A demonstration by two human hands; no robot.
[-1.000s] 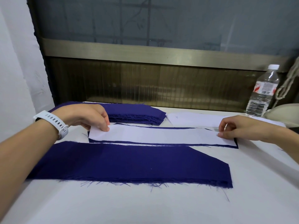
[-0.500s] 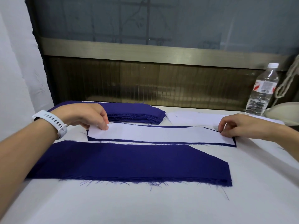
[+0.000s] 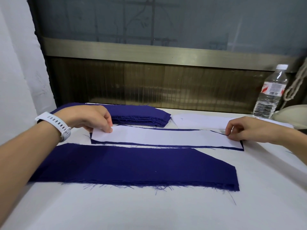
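Work is centred on a white strip [image 3: 166, 137], laid flat and lengthwise from left to right across the middle of the table [image 3: 149, 211]. The white strip is seated on a narrow blue piece [image 3: 116, 143], of which only a thin dark border is exposed along the near edge, the far edge and the right end. The left end of the white strip is pinched by the left hand [image 3: 89, 119]: the fingers are curled, with thumb and fingertips brought together on the corner. A white watch [image 3: 54, 125] is worn on that wrist. The right end is pinched by the right hand [image 3: 245, 130], its fingers likewise curled and closed at the far right corner; whether the blue border beneath is taken up in that pinch cannot be told. Just on the near side of the strip, and almost touching its blue border, a wide blue panel [image 3: 132, 165] is laid flat, its near edge frayed with loose threads and its far right corner cut on a slant. Beyond the left hand, at the far side, a stack of blue pieces [image 3: 141, 116] is noted, its edges roughly aligned. To the right of the stack, a second white sheet [image 3: 199, 121] is laid flat, partly hidden behind the right hand. A clear water bottle [image 3: 270, 95] with a white cap is stood upright at the far right, beside a hanging cord [image 3: 297, 83].
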